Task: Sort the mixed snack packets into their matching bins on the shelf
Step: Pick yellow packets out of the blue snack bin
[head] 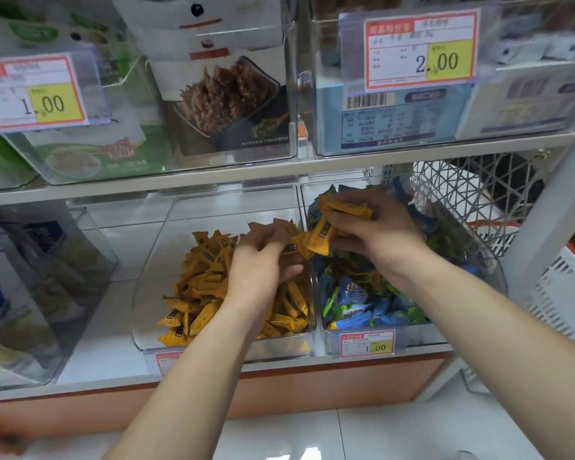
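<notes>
Your right hand (379,227) is curled round a bunch of yellow packets (322,234), held over the back left corner of the right bin (493,260), just above the blue packets (362,293) heaped in it. Your left hand (263,260) comes in from the other side and pinches the lower end of that same bunch between thumb and fingers (the fingers are blurred, so the exact grip is hard to read). It hangs over the back right corner of the left bin (153,277), where the yellow heap (206,283) lies mostly along the right wall and front edge. The left part of that bin's floor is bare.

The two bins stand side by side on the lower shelf (113,360), walls nearly touching, and the bunch sits right over that shared edge. Overhead, the front lip of the upper shelf (213,174) runs close above your knuckles. A mesh basket (478,194) crowds the right bin's far corner.
</notes>
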